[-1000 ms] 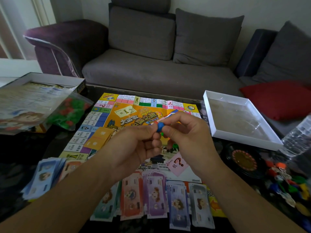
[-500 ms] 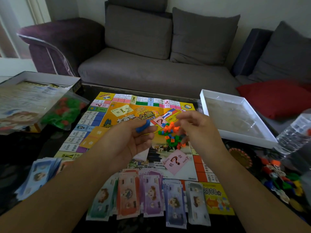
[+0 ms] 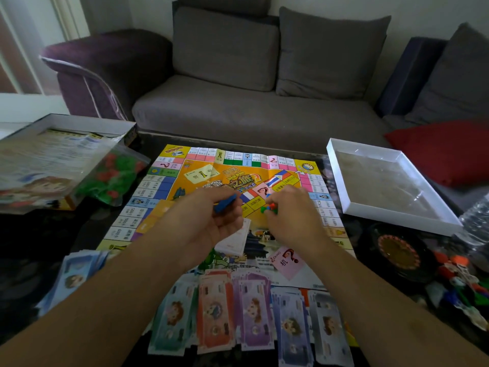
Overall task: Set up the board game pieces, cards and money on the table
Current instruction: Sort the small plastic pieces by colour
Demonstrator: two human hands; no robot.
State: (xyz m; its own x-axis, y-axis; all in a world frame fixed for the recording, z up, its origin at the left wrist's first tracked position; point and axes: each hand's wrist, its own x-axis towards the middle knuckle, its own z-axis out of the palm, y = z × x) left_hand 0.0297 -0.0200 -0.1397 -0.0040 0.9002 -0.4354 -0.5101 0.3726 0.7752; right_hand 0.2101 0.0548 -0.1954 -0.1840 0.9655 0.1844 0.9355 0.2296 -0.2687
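Note:
The colourful game board lies flat on the dark table. My left hand hovers over its middle, palm up, pinching a blue piece between thumb and fingers. My right hand reaches down onto a small heap of orange, green and red pieces in the board's centre, with its fingertips among them. Several rows of paper money are fanned out along the near edge. A pink question-mark card and a white card stack lie on the board.
An open box with a paper sheet and a bag of red and green pieces sit at the left. A white box lid, a black spinner, loose coloured tokens and a plastic bottle are at the right. A sofa stands behind.
My hands have come apart. The left kept the blue piece and the right dropped to the heap of small pieces on the board.

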